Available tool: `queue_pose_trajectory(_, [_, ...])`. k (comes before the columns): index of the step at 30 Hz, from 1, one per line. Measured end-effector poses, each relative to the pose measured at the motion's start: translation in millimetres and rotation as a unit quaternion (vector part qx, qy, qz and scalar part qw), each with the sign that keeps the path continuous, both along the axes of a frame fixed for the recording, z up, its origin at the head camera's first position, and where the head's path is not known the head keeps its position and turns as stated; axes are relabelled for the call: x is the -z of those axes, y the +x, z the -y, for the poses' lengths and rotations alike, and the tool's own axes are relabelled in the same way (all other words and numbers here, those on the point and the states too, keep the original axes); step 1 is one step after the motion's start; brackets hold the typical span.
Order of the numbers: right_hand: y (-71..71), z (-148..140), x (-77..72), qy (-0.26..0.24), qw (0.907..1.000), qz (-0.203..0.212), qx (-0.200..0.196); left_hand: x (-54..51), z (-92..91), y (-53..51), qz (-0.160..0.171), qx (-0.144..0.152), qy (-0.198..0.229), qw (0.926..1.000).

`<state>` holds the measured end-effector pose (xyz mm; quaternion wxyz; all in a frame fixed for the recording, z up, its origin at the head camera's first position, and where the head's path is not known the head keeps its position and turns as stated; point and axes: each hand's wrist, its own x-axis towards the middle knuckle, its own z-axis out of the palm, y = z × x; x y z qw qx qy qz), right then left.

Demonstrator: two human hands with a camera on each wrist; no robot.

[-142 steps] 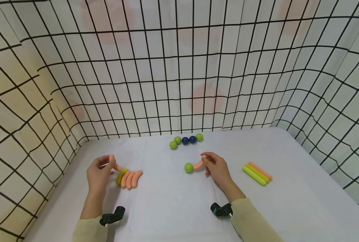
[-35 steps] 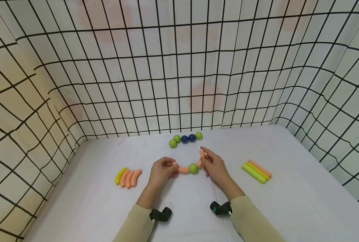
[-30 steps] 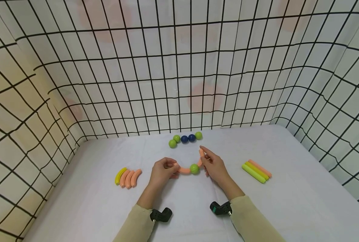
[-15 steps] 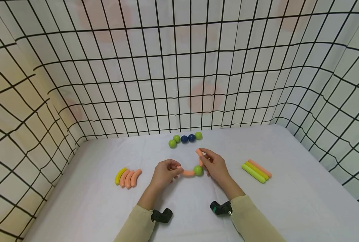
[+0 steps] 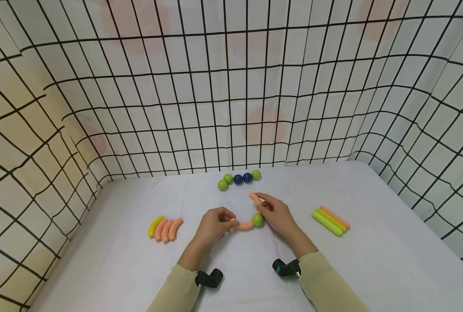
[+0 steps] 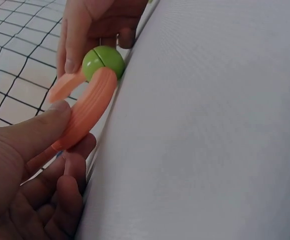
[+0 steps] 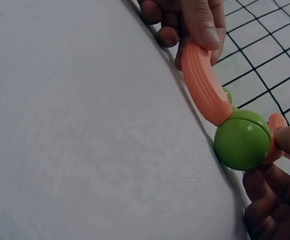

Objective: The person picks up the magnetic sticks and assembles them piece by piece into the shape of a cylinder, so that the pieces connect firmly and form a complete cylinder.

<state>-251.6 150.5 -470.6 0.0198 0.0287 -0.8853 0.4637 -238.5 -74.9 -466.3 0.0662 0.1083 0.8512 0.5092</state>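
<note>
My left hand (image 5: 214, 225) pinches one end of a curved salmon-orange rod (image 6: 92, 107) with thumb and fingers. The rod's far end meets a green ball (image 5: 257, 220), which has a groove round it in the wrist views. A second curved salmon rod (image 5: 255, 199) comes off the ball's other side, and my right hand (image 5: 278, 219) grips it, with one end sticking up past the fingers. In the right wrist view the ball (image 7: 243, 140) sits between both rods, close to the right fingertips. Whether the left rod is locked into the ball cannot be seen.
On the white table (image 5: 231, 273), a yellow curved rod (image 5: 155, 226) and several salmon curved rods (image 5: 166, 230) lie at left. Straight rods (image 5: 330, 222) in green, yellow and salmon lie at right. Green and navy balls (image 5: 237, 179) line the back, before a black-gridded wall (image 5: 231, 86).
My left hand has brought a curved salmon rod from the left row rightward to the green ball. In the last second the ball shifted right and the right-hand rod's upper end swung left.
</note>
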Motion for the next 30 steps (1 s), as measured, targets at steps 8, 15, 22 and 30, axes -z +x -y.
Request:
queue_pose_trajectory(8, [2.9, 4.0, -1.5, 0.019, 0.9998, -0.009, -0.008, -0.9, -0.1, 0.6, -0.012, 0.034, -0.033, 0.9988])
queue_pose_trajectory(15, [1.6, 5.9, 1.8, 0.026, 0.9994, -0.02, -0.007, -0.8, 3.4, -0.2, -0.005, 0.063, -0.038, 0.9973])
queue_pose_trajectory(22, [1.0, 7.3, 3.4, 0.033, 0.9989, -0.032, -0.011, -3.4, 1.2, 1.2, -0.022, 0.081, -0.062, 0.9945])
queue_pose_trajectory(30, [2.8, 8.5, 0.4, 0.034, 0.9992, -0.019, -0.009, -5.6, -2.1, 3.5, -0.042, 0.089, -0.105, 0.9896])
